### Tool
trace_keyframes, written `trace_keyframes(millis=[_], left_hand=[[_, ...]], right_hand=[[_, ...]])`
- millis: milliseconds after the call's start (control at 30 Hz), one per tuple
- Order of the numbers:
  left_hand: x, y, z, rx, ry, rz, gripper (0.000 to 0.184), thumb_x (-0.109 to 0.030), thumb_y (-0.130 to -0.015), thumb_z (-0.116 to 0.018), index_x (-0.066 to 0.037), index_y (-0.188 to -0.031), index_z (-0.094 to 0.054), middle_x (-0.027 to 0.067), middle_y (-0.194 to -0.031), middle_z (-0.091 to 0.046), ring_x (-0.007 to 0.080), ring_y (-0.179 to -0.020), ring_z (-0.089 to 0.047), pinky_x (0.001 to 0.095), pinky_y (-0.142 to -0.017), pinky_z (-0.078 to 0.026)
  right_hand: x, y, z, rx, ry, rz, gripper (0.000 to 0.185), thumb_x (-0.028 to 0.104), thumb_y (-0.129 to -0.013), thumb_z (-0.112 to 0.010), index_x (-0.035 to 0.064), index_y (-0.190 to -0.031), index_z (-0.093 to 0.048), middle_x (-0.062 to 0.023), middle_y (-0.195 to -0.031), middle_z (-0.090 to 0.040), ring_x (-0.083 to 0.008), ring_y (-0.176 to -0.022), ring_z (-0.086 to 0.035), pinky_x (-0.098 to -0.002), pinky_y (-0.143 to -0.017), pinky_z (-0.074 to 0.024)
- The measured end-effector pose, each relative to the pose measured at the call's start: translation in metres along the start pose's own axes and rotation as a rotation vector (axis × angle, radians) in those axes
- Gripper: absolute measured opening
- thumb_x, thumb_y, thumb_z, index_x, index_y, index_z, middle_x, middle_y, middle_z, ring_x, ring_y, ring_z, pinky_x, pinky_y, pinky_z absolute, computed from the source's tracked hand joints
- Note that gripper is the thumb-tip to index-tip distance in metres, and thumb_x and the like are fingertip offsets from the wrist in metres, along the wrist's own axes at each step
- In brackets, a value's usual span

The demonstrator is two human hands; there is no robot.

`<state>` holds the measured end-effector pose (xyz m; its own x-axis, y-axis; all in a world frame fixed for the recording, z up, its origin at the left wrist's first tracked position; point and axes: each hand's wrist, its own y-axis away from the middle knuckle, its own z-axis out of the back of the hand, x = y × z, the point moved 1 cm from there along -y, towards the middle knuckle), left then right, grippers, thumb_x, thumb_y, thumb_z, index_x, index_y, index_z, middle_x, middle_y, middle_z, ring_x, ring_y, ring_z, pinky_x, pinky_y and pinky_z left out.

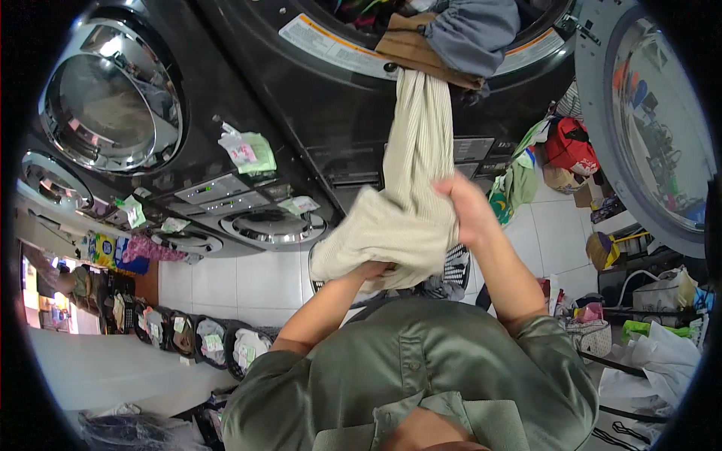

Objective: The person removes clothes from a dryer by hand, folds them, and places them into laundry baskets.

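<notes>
A cream ribbed garment (421,143) hangs from the opening of a dark front-loading machine (301,98) and spreads out in front of my chest. My right hand (468,209) is closed on its right edge, slightly blurred. My left hand (377,268) is under the lower left part of the garment, which drapes over it and hides its fingers. Above the garment, a brown cloth (410,45) and a grey-blue cloth (477,37) lie over the rim of the opening. Below it, a dark basket (457,267) with clothes is partly covered.
The round machine door (650,128) stands open at the right. More machines (113,98) line the left. Several filled baskets (248,349) stand at lower left. A red bag (571,146) and white plastic bags (658,364) are at the right. A person (79,286) is at far left.
</notes>
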<state>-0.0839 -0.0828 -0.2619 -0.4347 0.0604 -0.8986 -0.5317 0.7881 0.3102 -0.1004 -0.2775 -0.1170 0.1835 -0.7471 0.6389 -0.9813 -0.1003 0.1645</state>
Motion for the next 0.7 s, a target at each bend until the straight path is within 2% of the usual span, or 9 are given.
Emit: trace_keyframes(millis=[67, 233, 300, 367, 400, 467, 533, 600, 700], left_hand=[[0.004, 0.005, 0.002, -0.013, 0.195, -0.058, 0.057, -0.031, -0.080, -0.054, -0.004, -0.126, -0.034, 0.0107, -0.129, -0.035, 0.0178, -0.121, -0.029, 0.0314, -0.101, -0.023], [-0.008, 0.011, -0.006, -0.011, 0.360, -0.189, 0.056, -0.031, -0.081, -0.052, -0.003, -0.126, -0.034, 0.0107, -0.129, -0.036, 0.0186, -0.120, -0.031, 0.0322, -0.100, -0.025], [-0.013, 0.011, -0.014, -0.034, 0.288, -0.235, 0.056, -0.032, -0.082, -0.052, -0.003, -0.126, -0.034, 0.0107, -0.129, -0.036, 0.0189, -0.119, -0.032, 0.0326, -0.100, -0.025], [-0.021, 0.007, -0.025, -0.058, 0.178, -0.281, 0.055, -0.032, -0.082, -0.051, -0.003, -0.126, -0.033, 0.0107, -0.129, -0.036, 0.0192, -0.119, -0.032, 0.0329, -0.100, -0.026], [-0.021, 0.008, -0.031, -0.070, 0.127, -0.298, 0.055, -0.032, -0.083, -0.050, -0.003, -0.126, -0.033, 0.0107, -0.129, -0.036, 0.0193, -0.119, -0.033, 0.0330, -0.099, -0.026], [-0.021, 0.010, -0.042, -0.077, 0.054, -0.332, 0.055, -0.032, -0.083, -0.050, -0.003, -0.127, -0.033, 0.0107, -0.129, -0.036, 0.0196, -0.118, -0.034, 0.0334, -0.099, -0.027], [-0.022, 0.016, -0.044, -0.085, 0.032, -0.357, 0.054, -0.032, -0.083, -0.049, -0.003, -0.127, -0.033, 0.0107, -0.129, -0.036, 0.0199, -0.118, -0.034, 0.0337, -0.099, -0.028], [-0.024, 0.017, -0.046, -0.082, 0.002, -0.370, 0.054, -0.032, -0.084, -0.048, -0.003, -0.127, -0.033, 0.0107, -0.129, -0.036, 0.0203, -0.117, -0.035, 0.0340, -0.099, -0.028], [-0.024, 0.021, -0.051, -0.052, -0.045, -0.370, 0.053, -0.032, -0.085, -0.047, -0.002, -0.127, -0.032, 0.0107, -0.129, -0.036, 0.0207, -0.117, -0.036, 0.0345, -0.098, -0.029]], right_hand=[[-0.039, 0.027, 0.007, -0.057, 0.178, -0.018, 0.045, 0.000, -0.070, -0.050, -0.0010, -0.115, -0.042, -0.0124, -0.109, -0.052, -0.0226, -0.094, -0.056, -0.0348, -0.084, -0.0446], [-0.105, 0.083, 0.084, -0.256, -0.046, -0.372, 0.043, 0.005, -0.075, -0.050, -0.0027, -0.117, -0.043, -0.0130, -0.110, -0.053, -0.0204, -0.096, -0.054, -0.0311, -0.084, -0.0421], [-0.135, 0.093, 0.136, -0.505, 0.461, -0.349, 0.050, 0.013, -0.074, -0.056, -0.0031, -0.118, -0.039, -0.0178, -0.107, -0.054, -0.0257, -0.094, -0.056, -0.0345, -0.077, -0.0461], [-0.191, 0.090, 0.246, -0.099, 1.489, 0.078, 0.057, 0.017, -0.072, -0.057, -0.0024, -0.121, -0.035, -0.0210, -0.105, -0.054, -0.0299, -0.094, -0.055, -0.0348, -0.077, -0.0441], [-0.184, 0.089, 0.234, -0.096, 1.483, 0.065, 0.057, 0.017, -0.072, -0.057, -0.0024, -0.121, -0.035, -0.0210, -0.105, -0.054, -0.0299, -0.094, -0.055, -0.0348, -0.077, -0.0441], [-0.150, 0.081, 0.195, -0.256, 1.730, -0.909, 0.046, 0.015, -0.075, -0.051, 0.0022, -0.118, -0.042, -0.0231, -0.111, -0.049, -0.0358, -0.100, -0.050, -0.0339, -0.084, -0.0400], [-0.135, 0.078, 0.190, -0.481, 1.588, 0.048, 0.058, 0.013, -0.070, -0.057, 0.0068, -0.123, -0.035, -0.0195, -0.122, -0.042, -0.0309, -0.112, -0.041, -0.0321, -0.089, -0.0355], [-0.095, 0.064, 0.142, -0.238, 0.789, 0.305, 0.078, 0.011, -0.066, -0.059, 0.0127, -0.133, -0.019, -0.0165, -0.133, -0.028, -0.0259, -0.121, -0.031, -0.0338, -0.088, -0.0358], [-0.078, 0.040, 0.088, 0.072, 0.608, 0.094, 0.081, 0.008, -0.068, -0.058, 0.0146, -0.134, -0.013, -0.0137, -0.135, -0.023, -0.0228, -0.125, -0.022, -0.0335, -0.093, -0.0318]])
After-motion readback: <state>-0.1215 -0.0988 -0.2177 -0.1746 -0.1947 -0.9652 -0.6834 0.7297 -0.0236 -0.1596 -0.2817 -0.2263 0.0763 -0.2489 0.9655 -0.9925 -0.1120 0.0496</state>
